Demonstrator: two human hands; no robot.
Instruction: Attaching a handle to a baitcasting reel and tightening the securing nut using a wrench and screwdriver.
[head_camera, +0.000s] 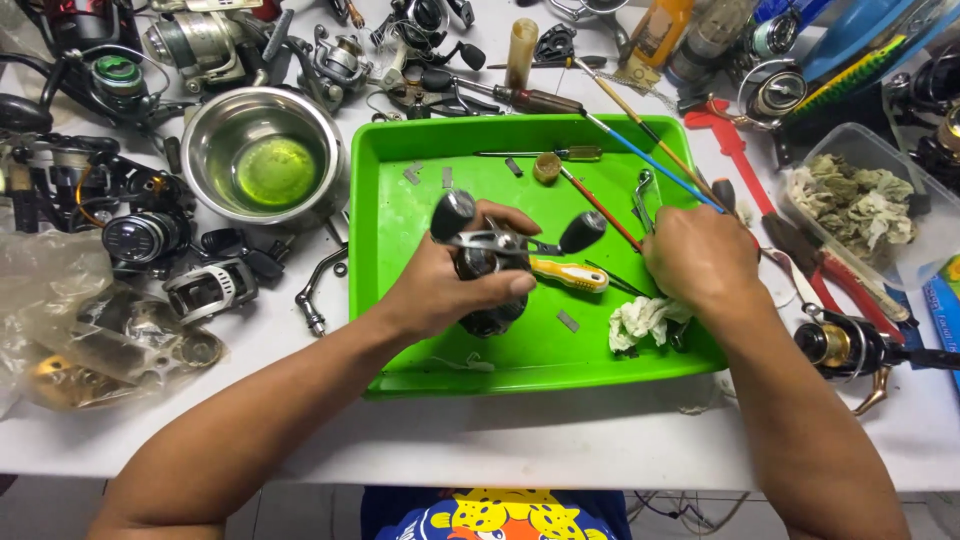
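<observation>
My left hand (450, 285) grips a dark fishing reel (490, 262) with a double-knob handle over the middle of a bright green tray (400, 160). A yellow-handled screwdriver (568, 274) lies just right of the reel. Over the tray's right side, my right hand (700, 258) is closed around the lower ends of thin tools, a blue one (640, 150) and a red one (598, 205) among them; which of them it grips I cannot tell. A crumpled white rag (640, 322) lies beneath that hand. Small metal bits are scattered on the tray floor.
A steel bowl (265, 155) with yellow-green liquid stands left of the tray. Several reels and reel parts crowd the left and back of the white table. A clear tub of used rags (860, 205), red pliers (800, 270) and another reel (850, 345) sit on the right.
</observation>
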